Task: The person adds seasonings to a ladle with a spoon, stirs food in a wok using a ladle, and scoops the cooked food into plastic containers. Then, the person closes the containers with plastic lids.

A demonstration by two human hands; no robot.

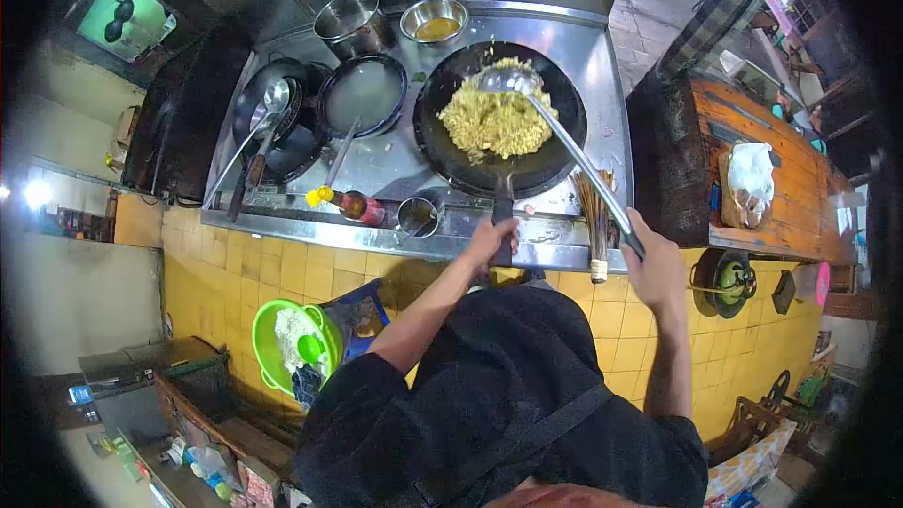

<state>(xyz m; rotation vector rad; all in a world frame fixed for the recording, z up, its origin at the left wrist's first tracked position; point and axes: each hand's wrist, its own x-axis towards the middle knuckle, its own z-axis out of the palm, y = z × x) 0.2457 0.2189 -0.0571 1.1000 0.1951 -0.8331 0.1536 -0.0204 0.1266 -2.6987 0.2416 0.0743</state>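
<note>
My left hand point(493, 237) is closed round the dark handle of a wok point(435, 152) on the steel stove. Fried rice point(499, 118), yellowish and loose, fills the middle of the wok, and a few grains are in the air near its far rim. A long-handled ladle point(588, 165) is gripped in my right hand point(656, 268). Its metal bowl lies over the rice at the far side, slightly blurred. Beside the wok, close to my right hand, a bundle-stick brush point(594, 216) rests on the stove's front edge.
Left of the wok stand a pot of cloudy liquid point(363, 97), dark pans point(282, 155), a sauce bottle point(357, 207) and a metal cup point(417, 216). Behind are a steel pot point(355, 28) and a steel bowl point(435, 21). A green basin point(273, 320) sits lower left; a wooden table point(790, 169) is right.
</note>
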